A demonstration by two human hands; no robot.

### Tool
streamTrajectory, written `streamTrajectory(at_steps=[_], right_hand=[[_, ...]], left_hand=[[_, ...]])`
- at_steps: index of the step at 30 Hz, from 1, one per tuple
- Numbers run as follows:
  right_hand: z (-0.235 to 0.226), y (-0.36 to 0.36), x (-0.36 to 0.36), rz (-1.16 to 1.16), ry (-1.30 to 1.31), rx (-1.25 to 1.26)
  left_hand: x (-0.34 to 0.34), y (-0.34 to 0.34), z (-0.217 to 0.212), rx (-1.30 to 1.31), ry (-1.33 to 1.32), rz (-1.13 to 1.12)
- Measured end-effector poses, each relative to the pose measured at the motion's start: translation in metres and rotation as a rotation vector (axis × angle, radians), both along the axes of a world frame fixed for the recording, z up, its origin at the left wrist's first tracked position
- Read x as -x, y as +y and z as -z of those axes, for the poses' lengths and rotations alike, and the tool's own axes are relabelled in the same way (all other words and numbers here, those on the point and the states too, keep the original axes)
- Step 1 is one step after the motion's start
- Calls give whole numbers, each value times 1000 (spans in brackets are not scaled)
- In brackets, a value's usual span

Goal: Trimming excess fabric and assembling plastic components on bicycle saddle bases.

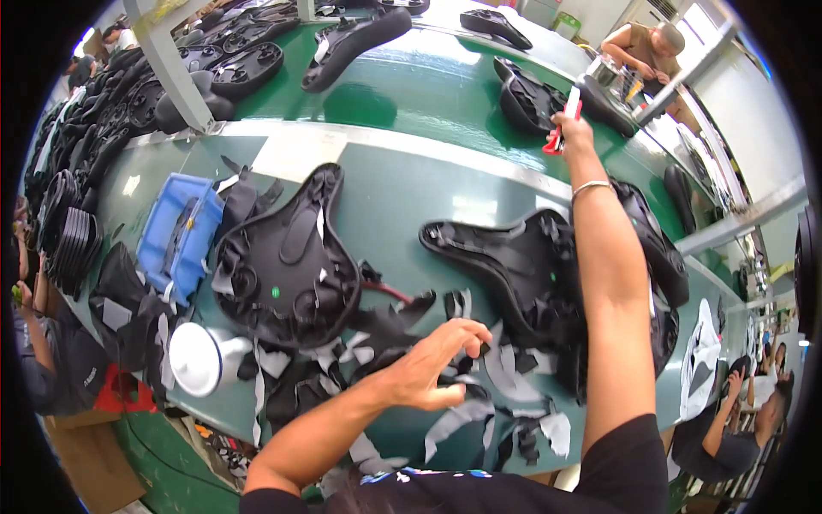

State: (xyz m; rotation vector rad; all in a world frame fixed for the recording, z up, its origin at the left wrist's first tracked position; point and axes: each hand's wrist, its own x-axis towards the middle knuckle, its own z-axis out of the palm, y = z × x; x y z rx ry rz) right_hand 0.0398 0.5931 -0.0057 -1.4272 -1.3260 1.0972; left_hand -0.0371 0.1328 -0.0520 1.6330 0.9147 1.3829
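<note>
Clasping a red-and-white tool (573,103) is the right grip (576,134); left grip (434,363) spread near scraps (509,370)

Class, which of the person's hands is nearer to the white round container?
Left. The left hand is right of the white round container, by the scraps; the right hand, gripping a red-and-white tool, is farther ahead and rightward.

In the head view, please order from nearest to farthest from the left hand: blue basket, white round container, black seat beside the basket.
1. Black seat: left of the left hand, slightly farther forward.
2. White round container: farther left, roughly level with the hand.
3. Blue basket: left, farther forward than the container.
</note>
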Motion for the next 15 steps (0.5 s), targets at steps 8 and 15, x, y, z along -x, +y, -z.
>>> streamTrajectory(at_steps=[8,15], right_hand=[[46,5,40,-133,263,111],[-57,-197,-4,-360,454,222]], left_hand=[[10,3,-4,247,-165,-56],[17,-2,1,88,-198,-268]])
